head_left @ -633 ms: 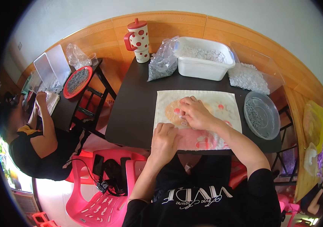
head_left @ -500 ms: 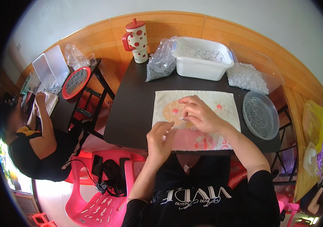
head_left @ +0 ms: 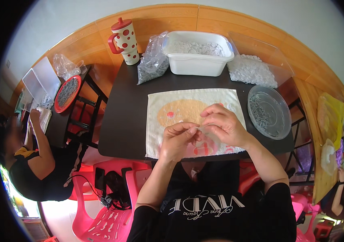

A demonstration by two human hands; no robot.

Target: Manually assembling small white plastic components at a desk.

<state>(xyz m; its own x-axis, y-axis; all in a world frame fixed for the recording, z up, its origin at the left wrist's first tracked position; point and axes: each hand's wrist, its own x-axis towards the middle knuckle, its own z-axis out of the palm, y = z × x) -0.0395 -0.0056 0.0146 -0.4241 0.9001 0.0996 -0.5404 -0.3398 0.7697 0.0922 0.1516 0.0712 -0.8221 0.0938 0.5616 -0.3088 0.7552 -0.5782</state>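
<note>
Over a cream towel with a printed pattern [head_left: 154, 121], my two hands work close together. My left hand [head_left: 176, 141] is closed, its thumb and forefinger pinching a small whitish plastic piece [head_left: 198, 128]. Beside that piece is my right hand [head_left: 225, 126], its fingers curled and thumb drawn in; what lies between its fingertips is too small to make out. A few tiny pale pieces lie on the towel's print. To the right of the towel stands a clear round tub [head_left: 279, 117] with small grey parts heaped along its left side.
Behind the towel are a spotted tumbler [head_left: 127, 43], a bag of grey parts [head_left: 151, 70], a white tub [head_left: 198, 65] and a clear box [head_left: 283, 69] with white pieces. A pink chair [head_left: 107, 222] stands left. Another person sits far left near a red tray [head_left: 77, 94].
My hands have come together, the left moving towards the right, and the fingertips now nearly meet around the small piece. The whole view has shifted slightly.
</note>
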